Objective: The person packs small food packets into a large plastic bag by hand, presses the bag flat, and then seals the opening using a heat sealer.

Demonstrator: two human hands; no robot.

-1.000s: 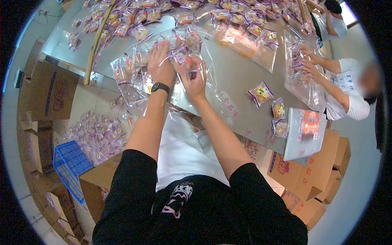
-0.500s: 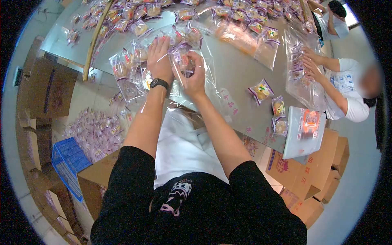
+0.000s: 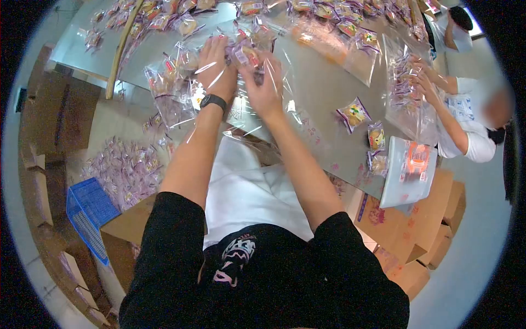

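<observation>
A large clear plastic bag lies on the metal table with several small wrapped packets inside its left part. My left hand rests flat among the packets, fingers stretched forward. Just to its right, my right hand has its fingers curled round a purple-and-clear wrapped packet. More packets touch the far side of both hands. Glare on the film hides where the bag's edges run.
Many packets cover the table's far side, beside a wooden strip. At right, a person handles another filled bag. A stack of printed bags lies at the near right corner. A blue crate stands lower left.
My right hand has moved slightly forward with the packet. My left hand has shifted a little forward too, still flat. The view has shifted slightly.
</observation>
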